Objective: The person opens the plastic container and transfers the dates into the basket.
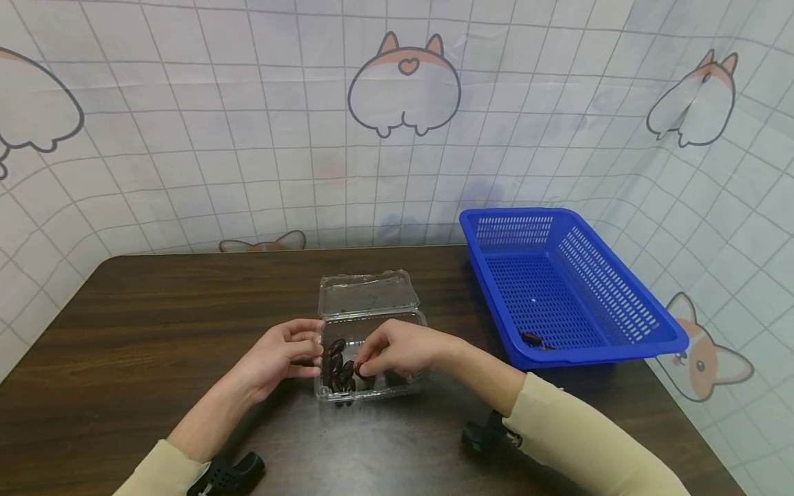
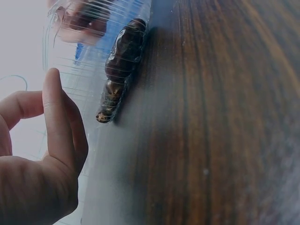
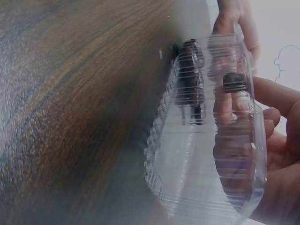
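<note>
A clear plastic clamshell box [image 1: 372, 394] lies with its lid folded back, and several dark brown, glossy dates [image 1: 337, 365] are bunched in its left part. My left hand [image 1: 287, 353] rests its fingertips against the box's left side. My right hand [image 1: 397, 348] reaches down into the box from the right. Its thumb and fingers pinch one date [image 3: 234, 82], which shows through the clear wall in the right wrist view. From the left wrist, more dates [image 2: 124, 51] appear through the ribbed plastic, low against the table.
A blue plastic basket [image 1: 595, 355] with slotted walls stands at the table's right back, a couple of dates [image 1: 531, 339] in its near corner. The dark wood table [image 1: 155, 331] meets a tile-patterned cloth [image 1: 260, 138] behind and at the right.
</note>
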Tool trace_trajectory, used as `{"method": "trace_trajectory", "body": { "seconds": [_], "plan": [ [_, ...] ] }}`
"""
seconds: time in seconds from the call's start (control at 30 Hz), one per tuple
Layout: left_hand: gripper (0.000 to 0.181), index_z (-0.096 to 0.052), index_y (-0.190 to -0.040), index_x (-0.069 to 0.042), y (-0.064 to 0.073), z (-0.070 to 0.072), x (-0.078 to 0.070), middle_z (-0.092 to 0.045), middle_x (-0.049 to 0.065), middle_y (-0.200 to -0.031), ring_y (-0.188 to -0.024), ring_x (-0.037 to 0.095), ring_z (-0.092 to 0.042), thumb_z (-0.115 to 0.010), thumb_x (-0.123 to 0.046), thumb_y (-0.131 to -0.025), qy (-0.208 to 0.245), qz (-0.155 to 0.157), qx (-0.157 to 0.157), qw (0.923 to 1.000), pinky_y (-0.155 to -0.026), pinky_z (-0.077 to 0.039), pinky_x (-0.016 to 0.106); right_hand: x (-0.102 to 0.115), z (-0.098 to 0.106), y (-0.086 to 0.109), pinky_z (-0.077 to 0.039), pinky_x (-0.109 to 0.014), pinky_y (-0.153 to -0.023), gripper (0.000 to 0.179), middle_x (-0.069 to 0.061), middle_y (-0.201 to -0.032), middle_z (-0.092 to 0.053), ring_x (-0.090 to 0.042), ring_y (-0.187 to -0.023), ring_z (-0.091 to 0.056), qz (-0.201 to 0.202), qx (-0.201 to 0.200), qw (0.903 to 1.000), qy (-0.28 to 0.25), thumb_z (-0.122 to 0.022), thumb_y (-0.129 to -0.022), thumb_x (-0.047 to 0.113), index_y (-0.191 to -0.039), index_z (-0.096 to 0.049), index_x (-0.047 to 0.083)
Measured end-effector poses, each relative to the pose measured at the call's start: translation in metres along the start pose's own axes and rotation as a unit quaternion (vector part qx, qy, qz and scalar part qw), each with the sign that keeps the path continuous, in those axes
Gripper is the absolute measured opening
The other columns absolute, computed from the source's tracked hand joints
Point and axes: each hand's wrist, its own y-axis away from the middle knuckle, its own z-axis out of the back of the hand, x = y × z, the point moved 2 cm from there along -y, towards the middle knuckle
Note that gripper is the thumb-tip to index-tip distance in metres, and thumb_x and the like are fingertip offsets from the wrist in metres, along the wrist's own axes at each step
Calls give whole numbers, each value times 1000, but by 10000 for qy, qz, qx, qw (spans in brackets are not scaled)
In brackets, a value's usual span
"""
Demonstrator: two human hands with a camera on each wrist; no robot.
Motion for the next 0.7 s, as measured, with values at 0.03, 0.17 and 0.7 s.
{"method": "trace_trajectory", "body": {
  "seconds": [0.03, 0.17, 0.7],
  "plan": [
    [58, -38, -148, 9, 0, 0, 0, -56, 8, -103, -82, 18, -64, -61, -1, -96, 14, -9, 17, 10000, -75, -63, 34, 0, 1, 1, -34, -26, -45, 14, -3, -86, -69, -9, -46, -34, -10, -8, 10000, -86, -69, -97, 7, -109, -77, 2],
    [59, -35, -150, 10, 0, -1, -1, -56, 7, -103, -82, 17, -64, -60, -1, -97, 83, -43, 73, 9999, -74, -62, 33, 1, 4, 5, -33, -30, -48, 13, -1, -83, -66, -10, -47, -34, -1, -43, 9993, -368, -70, -97, 7, -108, -76, 3],
    [60, -35, -150, 10, 0, 0, 0, -57, 8, -103, -81, 16, -64, -61, 0, -96, 102, -65, 66, 9999, -73, -63, 33, 4, 17, 17, -31, -28, -50, 17, -4, -91, -71, -12, -53, -35, -70, -321, 9948, -961, -77, -92, 11, -108, -72, 6]
  ]
}}
